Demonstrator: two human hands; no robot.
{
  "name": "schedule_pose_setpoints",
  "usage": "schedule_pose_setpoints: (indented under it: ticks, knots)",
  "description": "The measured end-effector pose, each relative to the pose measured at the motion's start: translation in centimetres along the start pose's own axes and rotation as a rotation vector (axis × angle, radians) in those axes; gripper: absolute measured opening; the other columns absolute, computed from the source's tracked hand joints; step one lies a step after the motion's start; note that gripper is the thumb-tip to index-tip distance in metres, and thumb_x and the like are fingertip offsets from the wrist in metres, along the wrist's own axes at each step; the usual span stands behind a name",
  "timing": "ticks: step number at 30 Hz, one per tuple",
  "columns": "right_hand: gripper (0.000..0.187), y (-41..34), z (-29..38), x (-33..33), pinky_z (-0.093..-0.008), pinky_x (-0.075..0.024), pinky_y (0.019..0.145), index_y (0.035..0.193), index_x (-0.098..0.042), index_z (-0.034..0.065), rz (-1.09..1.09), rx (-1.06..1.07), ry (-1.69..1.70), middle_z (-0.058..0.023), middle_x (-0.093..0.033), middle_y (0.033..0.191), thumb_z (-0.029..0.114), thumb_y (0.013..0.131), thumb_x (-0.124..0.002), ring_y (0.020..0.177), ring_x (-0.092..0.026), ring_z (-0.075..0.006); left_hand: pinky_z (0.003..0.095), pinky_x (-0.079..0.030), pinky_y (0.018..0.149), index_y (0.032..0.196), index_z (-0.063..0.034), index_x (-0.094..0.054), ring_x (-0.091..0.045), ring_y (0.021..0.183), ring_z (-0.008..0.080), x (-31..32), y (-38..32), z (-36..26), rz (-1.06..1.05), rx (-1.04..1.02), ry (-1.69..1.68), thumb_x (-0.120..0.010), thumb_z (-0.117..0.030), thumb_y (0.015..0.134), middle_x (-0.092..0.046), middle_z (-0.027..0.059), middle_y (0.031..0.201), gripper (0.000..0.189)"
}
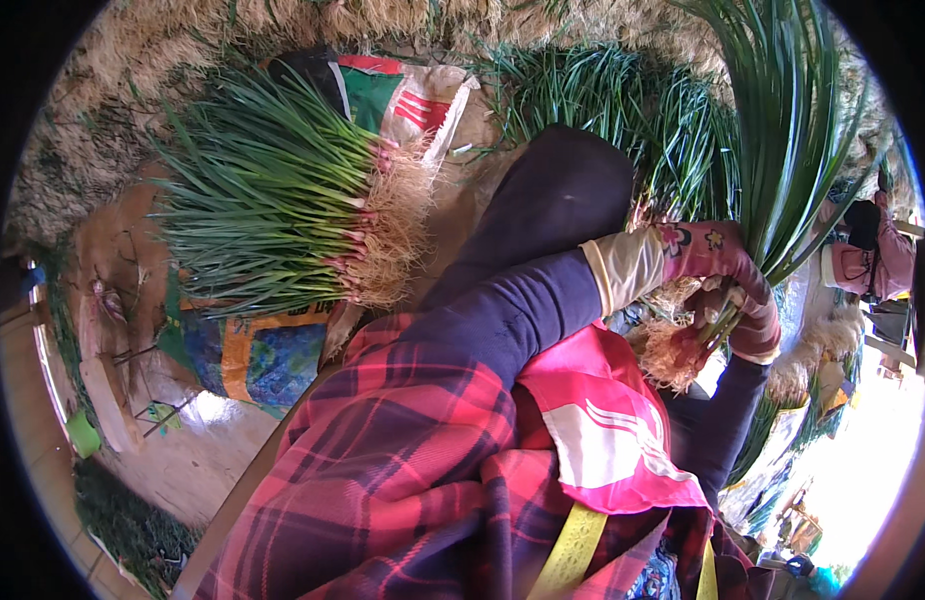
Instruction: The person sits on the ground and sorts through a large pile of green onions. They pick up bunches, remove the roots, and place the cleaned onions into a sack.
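A bunch of green onions (796,142) is in my gloved hands at the right, its long leaves rising to the top edge. Its reddish bulbs and pale roots (672,352) hang down at the lower left of my grip. My left hand (704,247), in a pink flowered rubber glove with a cream cuff, bends over the stalks. Close beside it, my right hand (756,319) in a matching glove closes around the same stalks from the other side. Some fingers overlap and are partly hidden. My knee (560,180) in dark trousers is just left of the hands.
A row of green onions (282,195) lies on printed sacks (402,97) at the left, roots towards me. More leafy onions (620,90) lie beyond my knee. Rooted bundles (447,19) line the far edge. A person (871,247) in pink sits at the far right. A wooden piece (110,405) lies left.
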State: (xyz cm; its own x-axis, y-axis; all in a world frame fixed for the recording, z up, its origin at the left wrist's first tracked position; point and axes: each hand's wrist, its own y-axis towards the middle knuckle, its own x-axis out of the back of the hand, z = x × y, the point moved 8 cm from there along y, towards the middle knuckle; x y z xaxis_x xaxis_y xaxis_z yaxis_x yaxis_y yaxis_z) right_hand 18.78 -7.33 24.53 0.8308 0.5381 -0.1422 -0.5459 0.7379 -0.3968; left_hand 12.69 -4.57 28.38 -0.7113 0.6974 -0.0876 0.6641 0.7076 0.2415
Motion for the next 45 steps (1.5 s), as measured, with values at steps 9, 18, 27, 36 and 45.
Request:
schedule_pose_setpoints:
  ticks: [9,18,27,36,45]
  knots:
    - [0.027,4.6,-1.5,0.2,-0.0301,-0.0465,0.066,0.095,-0.055,-0.0013,0.080,-0.038,-0.170,-0.0091,-0.059,0.085,0.013,0.072,-0.059,0.077,-0.057,-0.0174,0.0276,-0.045,0.075,0.095,-0.0020,-0.060,-0.056,0.088,0.0161,9.3,-3.6,2.8,-0.442,-0.128,-0.445,-0.059,-0.014,0.076,-0.058,0.0107,0.099,0.022]
    - [0.021,5.2,-5.8,5.8,-0.0213,-0.0380,0.046,0.078,-0.059,0.0015,-0.318,0.148,-0.112,0.0003,-0.051,0.057,0.023,0.079,-0.057,0.050,-0.046,-0.0066,0.0409,-0.042,0.083,0.097,0.0003,-0.053,-0.056,0.089,0.0238,16.9,-7.0,-0.6,-0.836,-0.308,-0.743,-0.057,-0.013,0.076,-0.057,0.0129,0.095,0.025]
    - [0.032,3.0,-11.9,11.3,-0.0264,-0.0448,0.062,0.094,-0.054,0.0013,-0.403,-0.133,-0.280,-0.0061,-0.057,0.082,0.028,0.076,-0.059,0.073,-0.052,-0.0145,0.0492,-0.040,0.083,0.092,-0.0019,-0.053,-0.057,0.084,0.0256,22.4,-8.1,-7.2,-0.834,-0.605,-0.931,-0.054,-0.020,0.077,-0.059,0.0084,0.089,0.024]
    - [0.046,6.1,2.8,1.9,-0.0253,-0.0466,0.068,0.112,-0.044,0.0040,-0.344,0.586,0.105,-0.0055,-0.053,0.097,0.016,0.072,-0.063,0.084,-0.054,-0.0143,0.0454,-0.044,0.080,0.096,-0.0009,-0.053,-0.057,0.084,0.0239,15.0,-2.4,-0.1,-0.709,-0.353,-1.025,-0.053,-0.022,0.080,-0.060,0.0105,0.089,0.027]
    - [0.010,-0.6,-1.4,9.5,-0.0223,-0.0378,0.043,0.075,-0.055,0.0080,-0.418,0.597,0.953,-0.0041,-0.055,0.064,0.018,0.076,-0.053,0.049,-0.049,-0.0108,0.0392,-0.049,0.078,0.100,-0.0031,-0.052,-0.060,0.083,0.0223,17.0,-5.3,0.0,-0.786,-0.416,-0.894,-0.056,-0.021,0.079,-0.060,0.0084,0.092,0.028]
